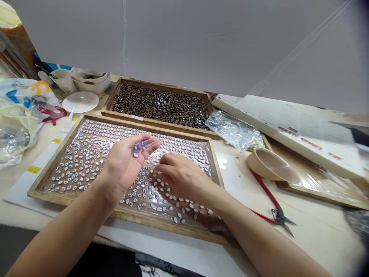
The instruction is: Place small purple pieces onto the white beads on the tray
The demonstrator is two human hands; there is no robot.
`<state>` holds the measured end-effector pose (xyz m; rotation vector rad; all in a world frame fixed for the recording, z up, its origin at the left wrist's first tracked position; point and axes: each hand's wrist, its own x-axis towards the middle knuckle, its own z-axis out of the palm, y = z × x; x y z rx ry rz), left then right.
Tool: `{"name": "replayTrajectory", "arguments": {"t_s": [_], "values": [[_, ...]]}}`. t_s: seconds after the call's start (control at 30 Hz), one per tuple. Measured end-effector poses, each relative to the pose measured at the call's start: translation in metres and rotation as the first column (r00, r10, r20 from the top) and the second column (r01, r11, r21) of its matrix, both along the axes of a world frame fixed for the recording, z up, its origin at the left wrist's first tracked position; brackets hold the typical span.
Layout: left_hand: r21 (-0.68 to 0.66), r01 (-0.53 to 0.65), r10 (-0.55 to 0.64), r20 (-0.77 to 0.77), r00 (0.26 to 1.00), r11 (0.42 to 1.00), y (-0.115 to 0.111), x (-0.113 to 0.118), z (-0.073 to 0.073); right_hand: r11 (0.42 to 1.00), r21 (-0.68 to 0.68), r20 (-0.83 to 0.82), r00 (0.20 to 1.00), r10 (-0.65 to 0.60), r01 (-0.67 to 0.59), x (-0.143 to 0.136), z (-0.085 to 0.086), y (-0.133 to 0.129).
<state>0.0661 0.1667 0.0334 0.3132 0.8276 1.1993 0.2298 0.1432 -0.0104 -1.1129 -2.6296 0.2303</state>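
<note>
My left hand (122, 159) is palm up above the tray, slightly cupped. It holds a small pile of purple and white gems (139, 147) on its fingers. Just to the right, my right hand (181, 175) hovers low over the tray with its fingers curled together; what they pinch, if anything, is hidden. Beneath both hands lies a wooden-framed tray (173, 230) with a clear film surface. Many small white leaf-shaped pieces (70, 173) are spread on it, in tight rows at the far side and looser toward the near right. Several of the left-hand pieces have dark centres.
Behind is a second framed tray (121, 80) of dark shiny pieces. Right of it lie a clear plastic bag (235, 129), a long white box (288, 130), a beige bowl (268, 165) and red-handled pliers (278, 216). A white plate (80, 102) and plastic bags (14, 127) sit left.
</note>
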Motion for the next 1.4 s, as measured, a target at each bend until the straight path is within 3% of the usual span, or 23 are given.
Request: {"name": "replayTrajectory", "arguments": {"t_s": [0.13,0.3,0.5,0.8,1.0,1.17,1.4], "values": [[0.0,0.096,-0.096,0.006,0.995,0.995,-0.005,0.0,0.003,0.997,0.03,-0.182,0.981,-0.062,0.068,0.016,0.022,-0.003],[-0.034,0.232,-0.23,0.054,0.972,0.972,-0.022,0.008,0.007,0.984,0.036,-0.423,0.895,-0.144,0.175,0.023,0.045,-0.018],[-0.115,0.345,-0.327,0.147,0.933,0.932,-0.043,0.022,0.004,1.0,-0.013,-0.361,0.932,-0.023,0.02,0.007,0.039,-0.03],[-0.161,0.39,-0.381,0.084,0.921,0.906,-0.046,0.025,-0.001,0.996,-0.081,-0.337,0.94,-0.058,0.032,0.013,0.029,-0.021],[-0.055,0.421,-0.416,0.079,0.906,0.905,-0.038,0.021,-0.005,0.986,-0.157,-0.512,0.85,-0.123,0.049,0.016,0.032,-0.016],[-0.049,0.432,-0.433,-0.014,0.901,0.901,-0.033,0.02,-0.006,0.972,-0.221,-0.571,0.797,-0.198,0.084,0.019,0.036,-0.013],[-0.012,0.295,-0.294,-0.12,0.948,0.955,-0.028,0.012,-0.002,0.953,-0.247,-0.589,0.754,-0.291,0.175,0.031,0.046,-0.012]]}}
